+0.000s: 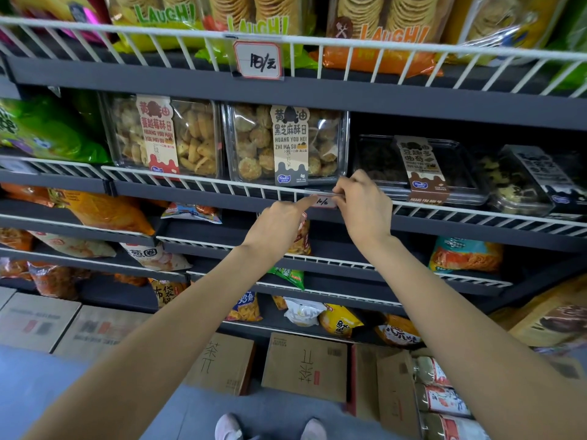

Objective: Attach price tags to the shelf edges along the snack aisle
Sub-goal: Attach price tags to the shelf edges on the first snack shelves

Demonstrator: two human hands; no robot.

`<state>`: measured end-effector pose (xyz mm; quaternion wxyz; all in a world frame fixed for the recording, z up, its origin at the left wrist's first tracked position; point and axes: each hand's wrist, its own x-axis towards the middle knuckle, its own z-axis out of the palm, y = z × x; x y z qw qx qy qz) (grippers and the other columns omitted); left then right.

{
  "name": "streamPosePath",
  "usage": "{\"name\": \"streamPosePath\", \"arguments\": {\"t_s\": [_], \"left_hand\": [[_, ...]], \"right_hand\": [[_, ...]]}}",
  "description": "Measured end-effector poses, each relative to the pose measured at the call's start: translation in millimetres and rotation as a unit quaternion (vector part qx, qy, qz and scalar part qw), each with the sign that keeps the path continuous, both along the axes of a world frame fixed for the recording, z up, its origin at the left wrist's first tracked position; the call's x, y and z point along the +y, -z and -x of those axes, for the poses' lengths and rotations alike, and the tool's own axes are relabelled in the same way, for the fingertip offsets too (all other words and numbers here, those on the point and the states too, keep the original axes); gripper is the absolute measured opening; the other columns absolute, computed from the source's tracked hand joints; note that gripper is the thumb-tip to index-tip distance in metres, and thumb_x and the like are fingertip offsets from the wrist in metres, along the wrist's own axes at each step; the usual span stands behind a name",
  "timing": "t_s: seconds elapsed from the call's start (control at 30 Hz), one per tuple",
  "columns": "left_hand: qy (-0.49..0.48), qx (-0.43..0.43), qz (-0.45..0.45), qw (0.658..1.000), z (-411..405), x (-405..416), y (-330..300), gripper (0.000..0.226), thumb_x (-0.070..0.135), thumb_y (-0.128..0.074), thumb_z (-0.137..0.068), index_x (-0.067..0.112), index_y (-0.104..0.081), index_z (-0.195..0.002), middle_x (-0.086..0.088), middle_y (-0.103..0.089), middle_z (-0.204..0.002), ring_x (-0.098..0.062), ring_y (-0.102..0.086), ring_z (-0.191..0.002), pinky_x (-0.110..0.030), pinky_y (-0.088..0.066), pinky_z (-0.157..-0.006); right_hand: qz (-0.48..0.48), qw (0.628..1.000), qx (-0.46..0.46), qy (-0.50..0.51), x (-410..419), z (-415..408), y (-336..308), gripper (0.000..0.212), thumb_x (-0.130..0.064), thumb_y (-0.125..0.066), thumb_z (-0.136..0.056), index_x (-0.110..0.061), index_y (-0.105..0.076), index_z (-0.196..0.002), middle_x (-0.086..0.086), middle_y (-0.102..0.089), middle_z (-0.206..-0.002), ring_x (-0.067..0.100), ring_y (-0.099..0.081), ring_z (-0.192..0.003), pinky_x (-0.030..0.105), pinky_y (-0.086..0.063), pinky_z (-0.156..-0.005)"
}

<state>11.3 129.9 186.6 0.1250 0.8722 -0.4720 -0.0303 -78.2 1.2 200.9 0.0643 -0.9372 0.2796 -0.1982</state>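
Observation:
A small white price tag [323,201] with a red border and handwritten figures sits on the white wire rail [203,184] of the middle shelf, below the clear cookie boxes. My right hand [362,203] pinches the tag's right end and its clip against the rail. My left hand [281,222] has its index finger stretched out, the tip pressing on the tag's left end, the other fingers curled under. A larger tag [258,59] with handwriting hangs clipped on the upper shelf's wire rail.
Clear boxes of cookies [286,144] stand right behind the rail. Bagged snacks fill the shelves above and below. Cardboard boxes [305,366] line the floor under the shelving, and my shoes [270,428] show at the bottom edge.

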Motion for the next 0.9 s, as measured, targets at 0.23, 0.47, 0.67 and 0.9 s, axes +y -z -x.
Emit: {"name": "streamPosePath", "arguments": {"t_s": [0.23, 0.47, 0.67, 0.9], "left_hand": [[0.008, 0.036, 0.014, 0.999, 2, -3, -1, 0.068, -0.006, -0.046, -0.091, 0.032, -0.029, -0.145, -0.004, -0.046, -0.066, -0.028, -0.050, -0.064, -0.046, -0.054, -0.069], [0.003, 0.041, 0.011, 0.999, 0, 0, -2, 0.071, -0.007, -0.046, -0.090, 0.038, -0.027, -0.141, 0.002, -0.040, -0.062, -0.030, -0.052, -0.067, -0.045, -0.053, -0.066], [0.001, 0.072, 0.022, 0.997, 1, 2, -5, 0.066, -0.004, -0.046, -0.092, 0.035, -0.030, -0.142, -0.004, -0.045, -0.063, -0.028, -0.046, -0.058, -0.046, -0.051, -0.061], [-0.002, 0.107, 0.043, 0.993, 2, 3, -6, 0.056, 0.006, -0.047, -0.095, 0.034, -0.033, -0.142, -0.012, -0.051, -0.068, -0.030, -0.047, -0.054, -0.043, -0.051, -0.058]], "right_hand": [[-0.037, 0.999, -0.019, -0.007, 3, 6, 3, 0.022, -0.020, -0.061, -0.089, -0.012, -0.063, -0.109, 0.006, -0.055, -0.108, 0.025, -0.060, -0.094, 0.030, -0.043, -0.063], [-0.063, 0.996, -0.055, 0.003, 9, 11, 4, 0.028, -0.022, -0.059, -0.091, -0.017, -0.061, -0.118, 0.004, -0.054, -0.112, 0.024, -0.061, -0.091, 0.030, -0.043, -0.060], [-0.073, 0.993, -0.060, 0.067, 19, 23, 13, 0.019, -0.028, -0.053, -0.093, -0.016, -0.064, -0.103, 0.003, -0.058, -0.105, 0.024, -0.062, -0.088, 0.027, -0.041, -0.058], [-0.185, 0.980, -0.055, 0.053, 26, 18, 18, 0.030, -0.028, -0.053, -0.093, -0.012, -0.061, -0.117, 0.008, -0.057, -0.115, 0.028, -0.059, -0.100, 0.031, -0.044, -0.072]]}}
